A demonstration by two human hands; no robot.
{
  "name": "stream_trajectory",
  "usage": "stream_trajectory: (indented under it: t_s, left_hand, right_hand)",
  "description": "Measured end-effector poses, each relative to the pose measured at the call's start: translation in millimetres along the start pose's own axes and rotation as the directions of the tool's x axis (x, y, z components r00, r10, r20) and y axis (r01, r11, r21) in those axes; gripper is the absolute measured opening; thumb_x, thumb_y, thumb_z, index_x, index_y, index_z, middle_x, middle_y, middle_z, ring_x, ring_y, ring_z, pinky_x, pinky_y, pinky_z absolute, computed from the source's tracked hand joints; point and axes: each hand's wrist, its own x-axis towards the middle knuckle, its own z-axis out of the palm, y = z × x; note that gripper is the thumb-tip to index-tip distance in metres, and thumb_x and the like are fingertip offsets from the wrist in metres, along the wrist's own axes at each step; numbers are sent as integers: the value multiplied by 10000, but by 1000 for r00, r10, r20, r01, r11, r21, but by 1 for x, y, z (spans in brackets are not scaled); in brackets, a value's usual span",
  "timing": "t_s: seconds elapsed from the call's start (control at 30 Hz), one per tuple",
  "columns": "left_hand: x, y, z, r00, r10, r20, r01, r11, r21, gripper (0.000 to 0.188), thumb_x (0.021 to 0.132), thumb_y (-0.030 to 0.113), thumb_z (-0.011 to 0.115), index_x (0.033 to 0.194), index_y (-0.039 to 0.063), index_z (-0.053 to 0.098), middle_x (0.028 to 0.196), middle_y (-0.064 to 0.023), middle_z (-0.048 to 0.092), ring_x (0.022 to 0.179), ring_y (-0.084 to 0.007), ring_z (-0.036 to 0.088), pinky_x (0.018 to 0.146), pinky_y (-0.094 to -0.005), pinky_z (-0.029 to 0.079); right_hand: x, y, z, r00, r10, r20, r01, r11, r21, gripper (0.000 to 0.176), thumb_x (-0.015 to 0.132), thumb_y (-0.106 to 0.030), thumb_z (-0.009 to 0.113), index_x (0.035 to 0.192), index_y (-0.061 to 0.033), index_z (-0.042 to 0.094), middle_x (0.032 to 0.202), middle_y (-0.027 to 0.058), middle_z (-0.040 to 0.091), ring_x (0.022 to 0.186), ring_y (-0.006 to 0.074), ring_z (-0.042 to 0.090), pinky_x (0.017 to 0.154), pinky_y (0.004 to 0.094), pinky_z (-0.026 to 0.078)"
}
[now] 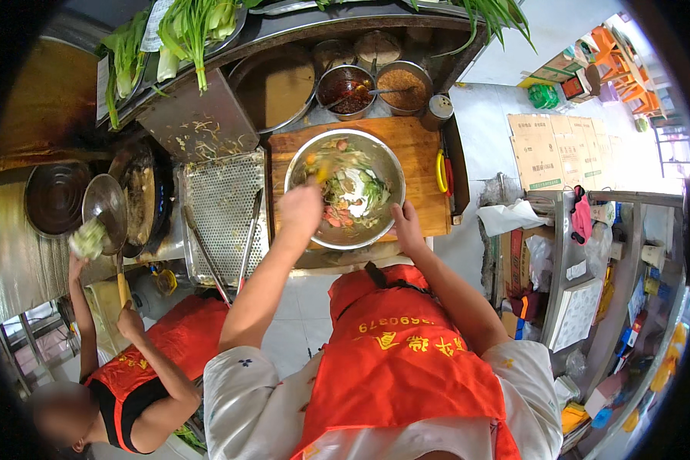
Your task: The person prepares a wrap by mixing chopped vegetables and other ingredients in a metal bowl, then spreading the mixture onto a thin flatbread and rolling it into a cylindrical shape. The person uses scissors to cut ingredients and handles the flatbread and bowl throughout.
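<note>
A round stainless steel mixing bowl (345, 240) stands on a wooden cutting board (424, 155) before me. Inside it lie shredded greens (374, 188) and reddish-pink slices (338, 215), partly blurred. My left hand (302, 208), smeared by motion, is closed over the bowl's left side around a yellow utensil (323, 171); the utensil's working end is too blurred to tell. At the lower right rim my right hand (408, 226) grips the bowl, thumb at the edge.
Behind the board stand pots of chili sauce (347, 95) and brown crumbs (403, 86), plus a shaker (437, 112). Tongs (252, 238) lie on a perforated tray (218, 190). At left, a co-worker (149, 356) holds a ladle (104, 210) and greens. Yellow-and-red handles (444, 172) sit right.
</note>
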Motion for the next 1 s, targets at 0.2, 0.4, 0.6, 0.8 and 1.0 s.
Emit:
stream_trajectory:
  t_s: [0.2,0.4,0.6,0.8,1.0]
  left_hand:
    - [-46,48,19,983,176,45,-170,979,-114,184,901,151,520,891,-3,618,618,-171,632,525,-305,647,471,-438,513]
    - [-9,5,-23,998,12,-69,-6,996,85,201,902,189,538,806,31,617,595,-163,630,540,-343,645,480,-436,518]
    - [-54,62,11,996,77,47,-75,996,-47,257,905,232,552,966,0,642,638,-190,650,586,-350,663,560,-447,543]
    - [-46,39,6,957,-93,275,62,991,119,277,945,240,473,979,76,694,705,-178,668,655,-336,681,599,-454,547]
    - [-40,116,28,989,-109,96,110,994,-7,226,938,282,517,998,124,667,651,-179,647,607,-356,662,566,-480,538]
  right_hand:
    - [-22,-15,6,997,-15,77,17,999,-29,220,1002,-214,465,1084,-17,517,886,24,558,740,87,575,587,242,537]
    - [-29,-18,-12,999,-10,49,8,1000,28,199,1004,-199,447,1101,-33,500,877,38,567,740,95,587,576,252,556]
    - [-30,-17,-13,996,41,76,-39,999,-36,194,993,-197,466,1104,-37,477,922,70,598,775,130,621,586,283,576]
    - [-33,-6,-27,999,-40,26,40,999,9,168,983,-198,481,1065,-52,497,856,59,578,700,132,608,580,287,569]
    - [-33,14,-30,995,-42,94,35,996,79,187,987,-203,478,1032,-24,509,805,56,583,652,120,568,527,277,488]
